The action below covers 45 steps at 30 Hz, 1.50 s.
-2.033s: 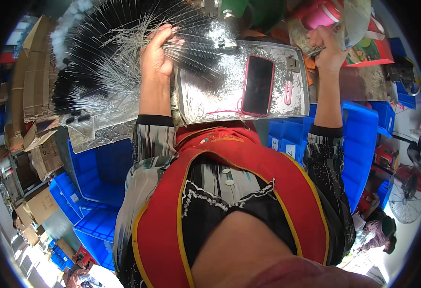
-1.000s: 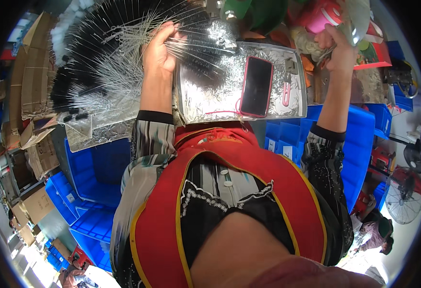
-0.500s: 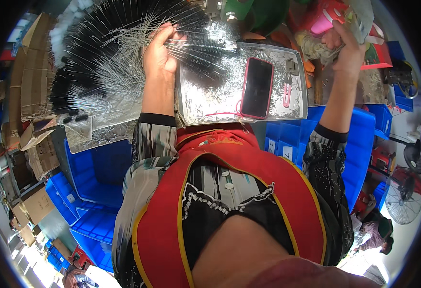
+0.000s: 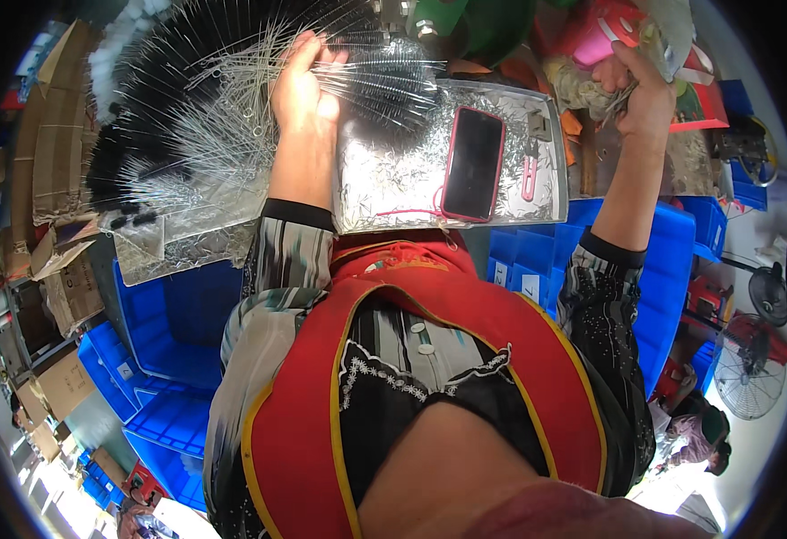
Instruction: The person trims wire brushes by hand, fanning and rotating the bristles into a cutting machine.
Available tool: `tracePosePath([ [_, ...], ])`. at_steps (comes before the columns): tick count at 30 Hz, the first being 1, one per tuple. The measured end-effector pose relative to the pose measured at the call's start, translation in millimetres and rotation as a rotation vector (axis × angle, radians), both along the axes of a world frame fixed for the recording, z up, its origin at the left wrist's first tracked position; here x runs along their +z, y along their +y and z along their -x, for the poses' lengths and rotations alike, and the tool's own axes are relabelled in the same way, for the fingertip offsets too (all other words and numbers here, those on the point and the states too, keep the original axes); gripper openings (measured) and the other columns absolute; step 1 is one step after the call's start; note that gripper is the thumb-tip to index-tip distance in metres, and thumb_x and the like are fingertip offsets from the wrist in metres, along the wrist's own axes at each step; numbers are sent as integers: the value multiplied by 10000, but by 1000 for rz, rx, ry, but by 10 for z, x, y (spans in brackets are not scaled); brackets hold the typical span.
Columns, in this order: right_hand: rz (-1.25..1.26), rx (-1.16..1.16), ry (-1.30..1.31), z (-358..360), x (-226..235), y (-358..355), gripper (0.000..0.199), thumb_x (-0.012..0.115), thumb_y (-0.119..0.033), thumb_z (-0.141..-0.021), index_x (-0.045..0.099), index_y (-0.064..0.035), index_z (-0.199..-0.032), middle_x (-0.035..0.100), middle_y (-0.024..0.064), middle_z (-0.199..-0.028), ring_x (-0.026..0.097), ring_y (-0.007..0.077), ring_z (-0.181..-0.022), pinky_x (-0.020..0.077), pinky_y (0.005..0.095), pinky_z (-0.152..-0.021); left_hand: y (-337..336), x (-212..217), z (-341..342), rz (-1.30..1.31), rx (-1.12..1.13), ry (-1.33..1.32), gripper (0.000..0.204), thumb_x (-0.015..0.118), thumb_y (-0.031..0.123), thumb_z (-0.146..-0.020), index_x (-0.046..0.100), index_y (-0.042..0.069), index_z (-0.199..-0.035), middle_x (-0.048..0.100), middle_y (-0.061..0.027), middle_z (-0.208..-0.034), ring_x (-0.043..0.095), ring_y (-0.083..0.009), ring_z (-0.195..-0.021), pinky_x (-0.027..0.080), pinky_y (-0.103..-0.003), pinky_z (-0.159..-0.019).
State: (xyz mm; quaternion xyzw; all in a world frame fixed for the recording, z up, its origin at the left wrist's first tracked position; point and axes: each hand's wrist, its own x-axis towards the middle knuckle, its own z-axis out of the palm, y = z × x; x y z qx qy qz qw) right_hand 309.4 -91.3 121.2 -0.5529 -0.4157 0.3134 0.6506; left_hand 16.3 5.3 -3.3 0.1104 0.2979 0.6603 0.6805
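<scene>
My left hand (image 4: 305, 85) is closed round a bunch of thin wire brushes (image 4: 384, 85), their black bristles fanning out to the right over a shallow white tray (image 4: 375, 202). Beside and behind that hand lies a big heap of similar brushes (image 4: 218, 135), with looped wire ends and dark bristles. At the upper right, my right hand (image 4: 646, 94) has its fingers curled beside a crumpled pale cloth or bag (image 4: 573, 79). Greyish strands show at its fingers, but I cannot make out what it holds.
In the tray lie a phone (image 4: 474, 164), a pink-handled cutter (image 4: 530, 171) and scattered wire clippings. Green machinery (image 4: 474, 27) stands behind it. Blue bins (image 4: 178, 314) sit below the table edge at both sides. A red container (image 4: 604, 31) is at the far right.
My left hand, with the brushes, has shifted slightly up and right relative to the tray. My right hand has moved little, staying by the pale cloth or bag.
</scene>
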Motion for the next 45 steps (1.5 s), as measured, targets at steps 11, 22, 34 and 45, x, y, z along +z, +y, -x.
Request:
tracePosePath([
  [11, 14, 0, 10, 23, 15, 16, 254, 549, -77, -728, 421, -35, -513, 372, 44, -482, 409, 166, -461, 392, 310, -546, 14, 4, -43, 0, 22, 50, 157, 534, -49, -754, 521, -8, -905, 546, -102, -803, 550, -194, -695, 503, -395, -697],
  [22, -97, 7, 39, 18, -139, -8, 254, 544, -53, -716, 429, -35, -491, 369, 48, -465, 415, 174, -448, 402, 328, -550, 32, 16, -25, -28, 16, 58, 154, 556, -14, -759, 531, -7, -911, 580, -103, -796, 565, -190, -635, 490, -291, -537],
  [34, 12, 8, 52, 6, -66, -7, 287, 522, -82, -746, 404, -46, -487, 353, 43, -478, 419, 178, -496, 396, 314, -589, 37, 52, -122, -5, 156, 126, 147, 563, -28, -748, 520, -36, -888, 579, -139, -820, 605, -246, -711, 529, -331, -624],
  [45, 102, 36, 1, -93, 164, 34, 277, 543, -102, -737, 403, -40, -506, 362, 45, -485, 414, 173, -483, 386, 305, -545, 10, 87, -157, -8, 173, 125, 150, 567, -50, -732, 527, -44, -876, 584, -150, -816, 610, -270, -711, 534, -349, -620],
])
